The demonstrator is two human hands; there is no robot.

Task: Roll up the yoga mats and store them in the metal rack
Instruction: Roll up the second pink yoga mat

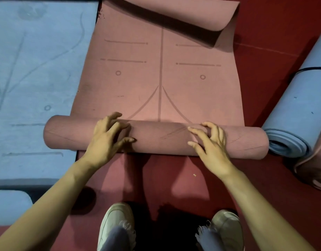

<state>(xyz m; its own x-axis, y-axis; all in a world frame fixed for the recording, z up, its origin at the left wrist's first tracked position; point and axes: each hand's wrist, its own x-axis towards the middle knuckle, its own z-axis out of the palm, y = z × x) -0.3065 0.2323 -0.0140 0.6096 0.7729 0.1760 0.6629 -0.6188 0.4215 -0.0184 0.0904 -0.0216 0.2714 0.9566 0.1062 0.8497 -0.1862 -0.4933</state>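
One pink mat (156, 140) part-rolled on floor (273, 33), roll under both grips | left grip (107, 136) and right grip (210, 142) released, spread fingers (196, 133) pressing its top | flat length ahead, far end curled | best: push evenly, keep ends flush | rolled blue mat (292, 115) just right of right grip

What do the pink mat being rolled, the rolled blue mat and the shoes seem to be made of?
Pink mat: likely soft foam or rubber, matte; fine ribbed texture, rolls without creasing.
Rolled blue mat: likely thick foam, matte; layered spiral end, small dents.
Shoes: perhaps canvas or synthetic leather, dull and pale; seams show, material unclear.
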